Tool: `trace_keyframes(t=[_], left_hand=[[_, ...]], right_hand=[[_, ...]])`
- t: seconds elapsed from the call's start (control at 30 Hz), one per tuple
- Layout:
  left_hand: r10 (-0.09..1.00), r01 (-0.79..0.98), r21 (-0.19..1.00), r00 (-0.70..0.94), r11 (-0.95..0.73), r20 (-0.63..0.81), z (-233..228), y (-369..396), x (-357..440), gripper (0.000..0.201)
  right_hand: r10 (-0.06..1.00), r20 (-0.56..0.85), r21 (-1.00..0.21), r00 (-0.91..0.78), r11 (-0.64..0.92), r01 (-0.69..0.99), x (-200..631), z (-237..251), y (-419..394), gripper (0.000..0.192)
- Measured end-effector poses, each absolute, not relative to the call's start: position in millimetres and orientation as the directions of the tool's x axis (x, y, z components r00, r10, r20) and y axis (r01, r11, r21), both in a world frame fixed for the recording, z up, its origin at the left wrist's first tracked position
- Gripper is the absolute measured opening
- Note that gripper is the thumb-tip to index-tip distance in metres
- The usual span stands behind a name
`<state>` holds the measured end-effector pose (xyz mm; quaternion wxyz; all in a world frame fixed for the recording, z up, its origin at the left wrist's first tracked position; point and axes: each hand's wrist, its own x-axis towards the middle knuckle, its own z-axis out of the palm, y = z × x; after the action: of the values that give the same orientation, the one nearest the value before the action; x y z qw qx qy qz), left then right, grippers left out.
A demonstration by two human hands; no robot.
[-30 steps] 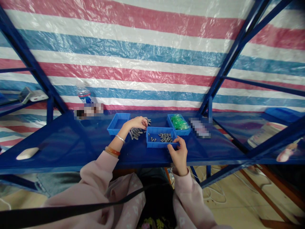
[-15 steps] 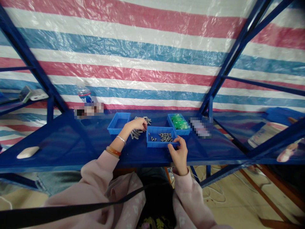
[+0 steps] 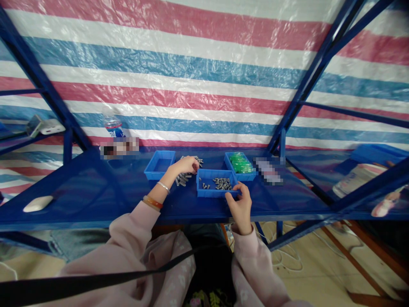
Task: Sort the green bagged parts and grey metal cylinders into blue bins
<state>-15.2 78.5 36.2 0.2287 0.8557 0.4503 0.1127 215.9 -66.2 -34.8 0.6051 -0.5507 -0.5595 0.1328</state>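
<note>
A blue plastic bin [image 3: 212,194] with small metal screws [image 3: 223,183] in it stands before me on the table. My left hand [image 3: 188,164] is closed at the bin's back left corner, its fingertips partly hidden. At the right front corner my right hand [image 3: 241,208] grips the bin's wall between thumb and fingers. Under and behind my left hand lies a loose pile of short metal cylinders [image 3: 182,179]. Another blue bin [image 3: 156,175], with nothing visible inside, is left of the pile. A third bin [image 3: 248,176], behind on the right, contains green plastic-wrapped pieces [image 3: 241,163].
A white computer mouse [image 3: 38,204] lies at the table's left. A water bottle [image 3: 114,125] stands at the back left beside a blurred patch. Right of the green pieces is a blurred flat item [image 3: 269,171]. Blue metal posts [image 3: 289,111] frame the table [image 3: 128,204] before a striped sheet [image 3: 179,55].
Both hands and the bin with screws have stayed almost where they were. At the far right, a blue object on the neighbouring table has shifted slightly.
</note>
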Motion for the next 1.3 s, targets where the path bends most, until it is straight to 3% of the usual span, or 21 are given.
trace_keyframes(t=[0.2,0.3,0.43,0.5,0.67,0.93,1.17,1.3], left_hand=[[0.860,0.709,0.545,0.509,-0.448,0.045,33.4,81.0,-15.6,0.025],[0.876,0.679,0.575,0.455,-0.457,0.159,38.7,80.7,-16.1,0.025],[0.852,0.467,0.718,0.366,-0.516,0.375,48.4,77.8,-14.8,0.029],[0.848,0.334,0.792,0.345,-0.511,0.402,52.0,76.1,-13.9,0.034],[0.807,0.109,0.924,0.532,-0.366,0.257,56.7,71.8,-12.1,0.040],[0.728,0.252,0.876,0.669,-0.411,0.149,63.9,62.7,-9.8,0.030],[0.647,0.248,0.870,0.756,-0.425,0.101,60.6,64.2,-9.8,0.030],[0.703,0.249,0.866,0.694,-0.434,0.153,59.5,66.3,-9.4,0.028]], right_hand=[[0.785,0.515,-0.827,0.344,0.349,0.442,215.1,-33.2,-67.3,0.014],[0.787,0.512,-0.830,0.344,0.350,0.435,215.0,-33.3,-67.0,0.014],[0.783,0.521,-0.824,0.340,0.358,0.439,215.3,-33.9,-66.7,0.014],[0.783,0.520,-0.825,0.342,0.356,0.439,215.6,-34.0,-66.8,0.015],[0.783,0.518,-0.825,0.344,0.351,0.442,215.5,-33.7,-66.4,0.014],[0.784,0.519,-0.824,0.340,0.352,0.444,215.7,-33.2,-67.0,0.014],[0.782,0.521,-0.824,0.342,0.355,0.442,215.2,-32.6,-66.9,0.014],[0.784,0.518,-0.824,0.343,0.348,0.448,214.7,-32.9,-66.7,0.014]])
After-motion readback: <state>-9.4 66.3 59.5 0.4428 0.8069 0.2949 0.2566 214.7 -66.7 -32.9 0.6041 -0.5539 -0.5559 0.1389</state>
